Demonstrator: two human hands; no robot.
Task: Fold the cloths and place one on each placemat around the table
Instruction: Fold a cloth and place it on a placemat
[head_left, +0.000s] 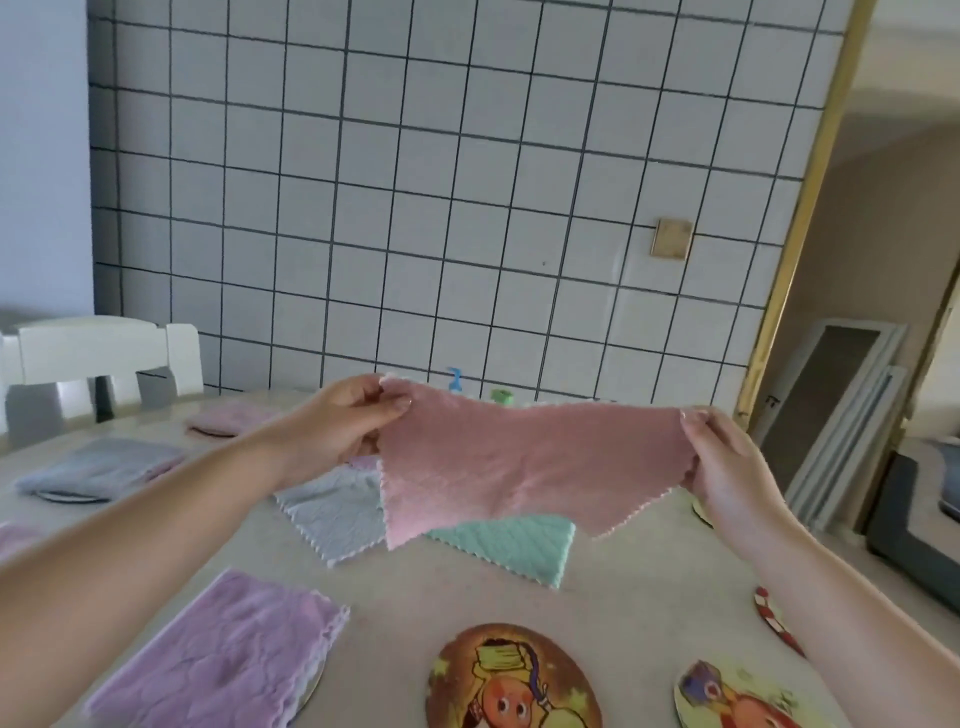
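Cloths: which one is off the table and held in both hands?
The pink cloth, stretched in the air between the left hand and right hand. The grey cloth, green cloth and purple cloth lie on the table.

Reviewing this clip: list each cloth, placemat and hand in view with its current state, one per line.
pink cloth: held up over the table, stretched between both hands
left hand: pinching one corner
right hand: pinching the opposite corner
grey cloth: unfolded, flat
green cloth: unfolded, flat
purple cloth: folded, covering a placemat
cartoon placemat: bare
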